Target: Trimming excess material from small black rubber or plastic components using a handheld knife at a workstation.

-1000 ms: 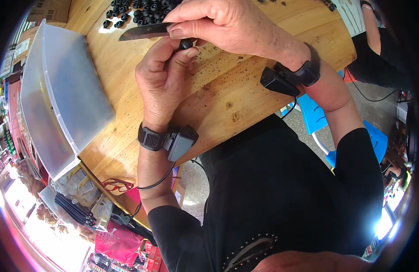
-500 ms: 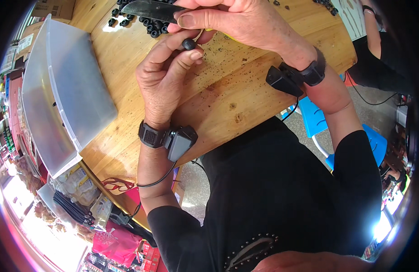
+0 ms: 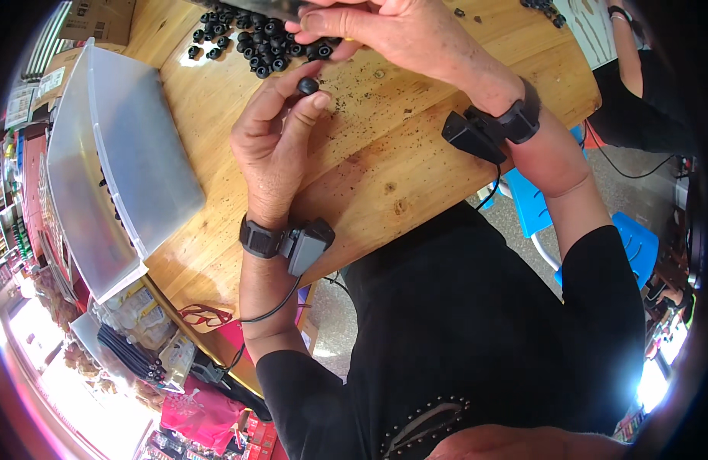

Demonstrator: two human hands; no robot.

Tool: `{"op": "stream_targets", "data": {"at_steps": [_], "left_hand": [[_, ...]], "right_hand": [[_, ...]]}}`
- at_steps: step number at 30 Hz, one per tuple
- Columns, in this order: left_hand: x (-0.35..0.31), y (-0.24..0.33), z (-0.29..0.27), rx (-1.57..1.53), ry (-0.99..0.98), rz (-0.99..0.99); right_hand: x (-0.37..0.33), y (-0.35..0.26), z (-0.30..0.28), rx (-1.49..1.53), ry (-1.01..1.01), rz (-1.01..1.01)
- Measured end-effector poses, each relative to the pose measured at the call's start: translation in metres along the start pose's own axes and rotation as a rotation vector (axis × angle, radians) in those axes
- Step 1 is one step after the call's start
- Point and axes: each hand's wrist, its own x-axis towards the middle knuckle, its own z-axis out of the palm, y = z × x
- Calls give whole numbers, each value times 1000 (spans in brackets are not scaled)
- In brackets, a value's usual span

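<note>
My left hand (image 3: 273, 142) is raised over the wooden table (image 3: 400, 176), pinching a small round black part (image 3: 308, 85) between thumb and fingertips. My right hand (image 3: 392, 31) is just above it near the top edge, closed on a dark flat tool (image 3: 254, 8) that runs off the top of the picture. A heap of several small black parts (image 3: 254, 42) lies on the table behind both hands. Each wrist wears a black band with a small box and a cable.
A translucent plastic box lid or bin (image 3: 112, 169) lies on the table's left side. A few more black parts (image 3: 542, 9) sit at the far right of the table. Another person's arm (image 3: 630, 61) shows at top right. Blue stool (image 3: 599, 230) below the table edge.
My right hand has moved up and away with the dark tool, parting from the left hand. The left hand has opened a little and holds the black part up at its fingertips.
</note>
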Motion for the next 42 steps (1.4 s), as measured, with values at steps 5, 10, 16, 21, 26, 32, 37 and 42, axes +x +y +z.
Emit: {"op": "stream_targets", "data": {"at_steps": [5,10,16,21,26,32,37,42], "left_hand": [[-5,31,-9,288,136,252],[-6,82,-37,736,422,426],[-6,127,-123,1362,544,266],[-2,130,-138,1680,511,437],[-3,90,-68,1321,368,574],[14,11,10,1070,100,318],[27,-10,15,1114,140,310],[25,-14,13,842,188,299]], "right_hand": [[1,-4,-3,128,83,95],[5,-12,-9,94,61,261],[6,-1,-8,103,122,192],[6,0,-8,92,109,148],[3,-3,-8,96,102,103],[6,13,-7,27,107,140],[7,10,-2,107,124,170],[4,11,-1,99,93,176]]}}
